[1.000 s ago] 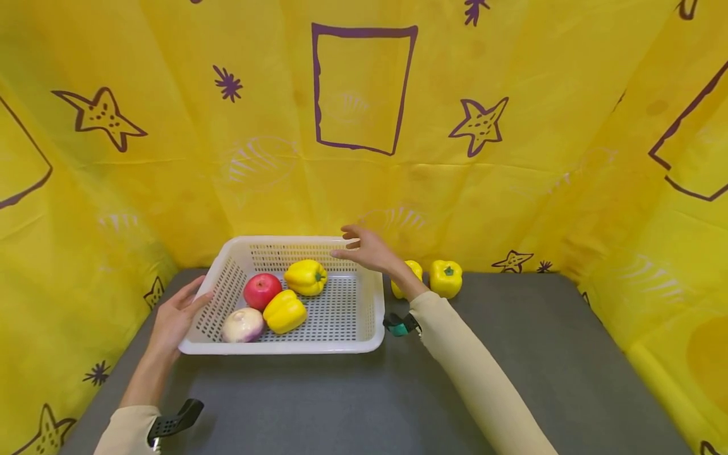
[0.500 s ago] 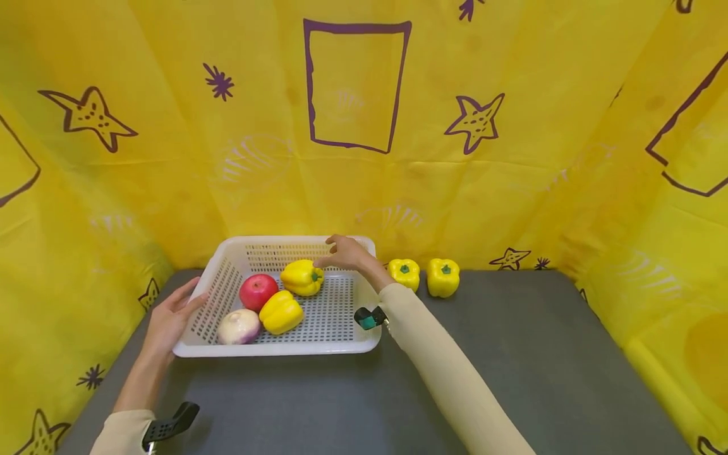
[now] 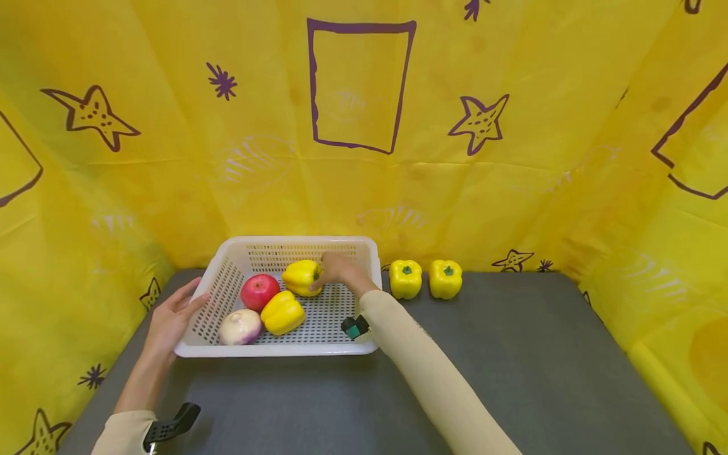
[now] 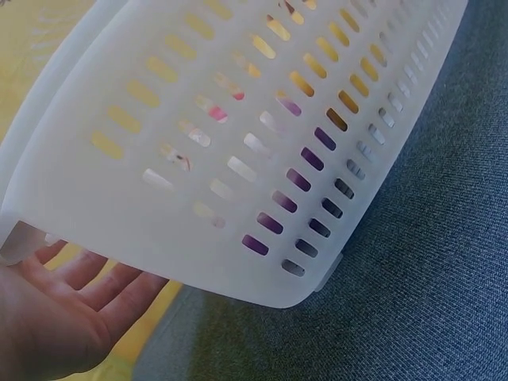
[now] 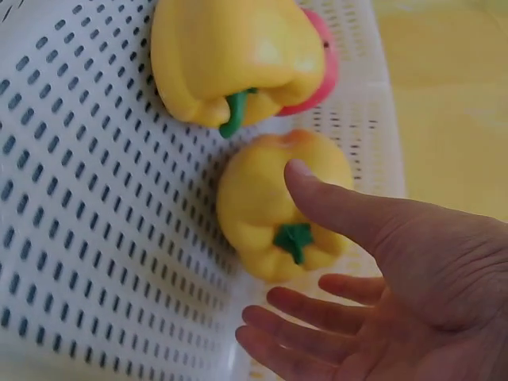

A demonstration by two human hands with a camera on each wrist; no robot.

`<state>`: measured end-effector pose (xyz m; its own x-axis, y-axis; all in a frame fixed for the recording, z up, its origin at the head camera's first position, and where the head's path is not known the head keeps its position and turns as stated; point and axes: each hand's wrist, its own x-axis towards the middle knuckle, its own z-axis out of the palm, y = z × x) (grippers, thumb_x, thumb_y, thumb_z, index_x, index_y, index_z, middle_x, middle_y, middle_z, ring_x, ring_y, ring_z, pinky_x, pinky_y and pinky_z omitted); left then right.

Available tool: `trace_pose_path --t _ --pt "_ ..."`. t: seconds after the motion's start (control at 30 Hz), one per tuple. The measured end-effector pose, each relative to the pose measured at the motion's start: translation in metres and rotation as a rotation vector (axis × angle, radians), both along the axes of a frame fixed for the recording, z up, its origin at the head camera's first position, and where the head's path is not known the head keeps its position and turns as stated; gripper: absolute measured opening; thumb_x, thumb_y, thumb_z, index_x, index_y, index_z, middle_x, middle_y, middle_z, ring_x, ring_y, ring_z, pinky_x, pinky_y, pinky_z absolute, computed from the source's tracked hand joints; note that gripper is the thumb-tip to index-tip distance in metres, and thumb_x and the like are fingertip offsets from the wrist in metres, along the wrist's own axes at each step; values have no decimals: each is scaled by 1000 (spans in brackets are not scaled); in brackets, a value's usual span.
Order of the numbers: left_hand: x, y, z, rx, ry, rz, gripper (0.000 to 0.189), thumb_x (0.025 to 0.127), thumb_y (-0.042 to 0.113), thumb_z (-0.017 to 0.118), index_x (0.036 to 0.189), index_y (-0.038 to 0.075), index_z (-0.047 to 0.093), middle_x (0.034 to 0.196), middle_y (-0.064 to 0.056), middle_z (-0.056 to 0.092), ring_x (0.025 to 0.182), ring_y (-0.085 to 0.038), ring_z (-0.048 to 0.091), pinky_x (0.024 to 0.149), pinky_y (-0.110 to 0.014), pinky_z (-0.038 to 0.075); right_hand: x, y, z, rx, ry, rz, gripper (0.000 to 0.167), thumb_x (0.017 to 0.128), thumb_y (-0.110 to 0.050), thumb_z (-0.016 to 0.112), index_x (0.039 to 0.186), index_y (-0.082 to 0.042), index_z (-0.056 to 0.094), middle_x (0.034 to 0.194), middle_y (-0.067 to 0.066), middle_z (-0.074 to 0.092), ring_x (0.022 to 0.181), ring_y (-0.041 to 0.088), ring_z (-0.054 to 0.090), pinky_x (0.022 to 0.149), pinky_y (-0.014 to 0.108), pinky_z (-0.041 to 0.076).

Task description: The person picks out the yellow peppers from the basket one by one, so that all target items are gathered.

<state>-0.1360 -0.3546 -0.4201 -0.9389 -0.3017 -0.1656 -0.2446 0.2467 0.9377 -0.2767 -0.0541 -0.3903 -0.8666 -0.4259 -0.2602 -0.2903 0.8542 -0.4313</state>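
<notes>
A white perforated plastic basket [image 3: 335, 347] stands on the grey table. My left hand [image 3: 170, 322] holds its left rim, thumb over the edge; in the left wrist view the fingers [image 4: 119, 298] lie under the rim. Inside, my right hand [image 3: 341, 272] reaches down at the stem end of the rear yellow bell pepper [image 3: 300, 277]. The right wrist view shows its thumb over that bell pepper [image 5: 262, 198] and the other fingers spread beside it. A second yellow bell pepper [image 3: 282, 313], a red round fruit [image 3: 260, 292] and a white-and-purple turnip [image 3: 241, 327] lie close together there.
Two more yellow bell peppers, one nearer the basket [image 3: 406, 279] and one farther right [image 3: 445, 279], stand on the grey table [image 3: 512, 354]. Yellow patterned cloth [image 3: 364, 189] hangs behind and along both sides.
My right hand has moved left and down from above the basket's back right rim to the rear bell pepper. The left hand stays at the left rim.
</notes>
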Motion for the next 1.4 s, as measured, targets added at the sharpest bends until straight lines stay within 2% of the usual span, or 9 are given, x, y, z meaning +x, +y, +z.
trace_pose_path --t 0.13,0.23,0.3,0.5,0.67,0.83,1.03,1.4 --pt "1 1 1 -8 2 -3 77 91 49 64 154 18 33 92 29 60 78 -5 69 66 -35 59 3 -6 -8 -44 -4 -19 58 74 -35 87 117 -6 60 103 4 62 88 17 55 85 32 48" --pt "1 2 0 -7 -5 -1 77 91 50 64 154 19 33 93 29 60 78 -5 69 66 -35 59 6 -8 -12 -97 -3 -29 54 71 -29 89 111 -6 60 97 3 60 85 17 54 84 32 48" --pt "0 2 -2 1 -6 -1 76 91 50 64 154 20 33 94 30 60 79 -5 69 67 -34 59 7 -8 -15 -118 -4 -40 56 70 -27 90 111 -6 60 99 4 61 87 18 55 85 32 48" --pt "0 2 -3 -9 7 2 75 91 49 64 154 20 34 94 31 59 79 -4 68 67 -33 59 7 -8 -18 -193 -17 -74 66 74 -25 87 125 -4 52 116 10 60 103 23 57 96 36 47" --pt "0 2 -3 -8 -4 2 75 91 49 64 154 21 34 95 29 59 79 -4 68 67 -33 59 5 -6 -16 -264 -20 -86 71 74 -23 87 131 -3 50 123 12 59 108 24 57 97 35 47" --pt "0 3 -1 -15 -8 7 76 91 51 64 154 21 34 95 29 59 79 -4 68 68 -34 59 2 -4 -14 -291 41 -57 76 77 -25 84 139 -2 46 130 13 57 113 24 56 98 34 46" --pt "0 2 2 -7 -11 13 76 91 51 64 154 20 34 92 30 59 78 -2 68 68 -33 59 1 -3 -7 -270 94 -63 79 77 -29 83 143 -8 45 135 14 52 117 24 53 100 36 45" --pt "0 0 0 19 -10 15 75 91 48 65 154 20 34 92 30 60 79 -2 67 67 -33 59 11 -6 15 -301 133 55 78 77 -28 84 142 -5 46 130 11 58 112 21 56 96 30 46"
